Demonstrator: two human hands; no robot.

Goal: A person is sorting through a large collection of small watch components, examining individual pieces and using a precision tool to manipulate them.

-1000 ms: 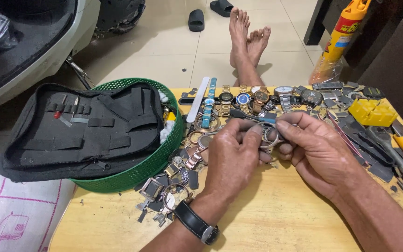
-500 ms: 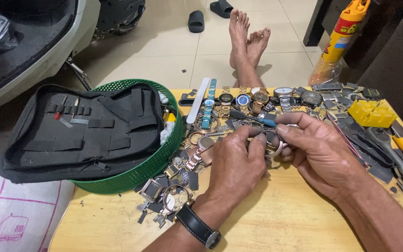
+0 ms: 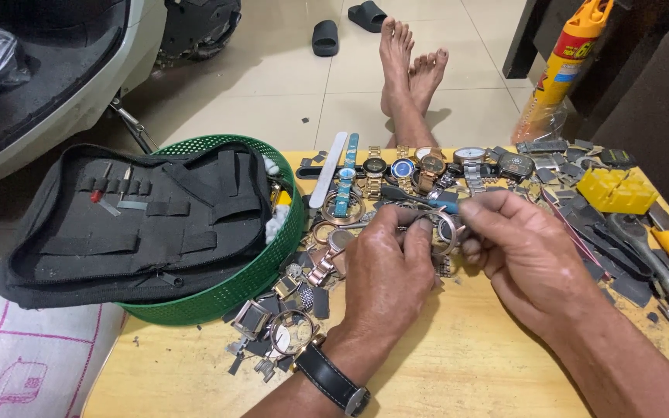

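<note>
My left hand (image 3: 385, 267) and my right hand (image 3: 524, 248) meet over a wooden table (image 3: 458, 364). Together they pinch a small round metal watch case (image 3: 444, 229) between the fingertips; much of it is hidden by my fingers. A black-strapped wristwatch (image 3: 334, 379) sits on my left wrist. Just beyond the hands lies a row of wristwatches (image 3: 420, 166) with several loose cases and straps. More watch parts (image 3: 284, 329) are scattered to the left of my left wrist.
A green plastic basket (image 3: 261, 267) at the left holds an open black tool pouch (image 3: 129, 220). A yellow block (image 3: 617, 191) and hand tools (image 3: 660, 248) lie at the right edge. An orange bottle (image 3: 563, 66), bare feet (image 3: 412, 66) and a scooter (image 3: 56, 70) are beyond the table.
Both hands have shifted slightly while turning the small case between the fingertips; the grip has stayed on it. Nothing else on the table has moved.
</note>
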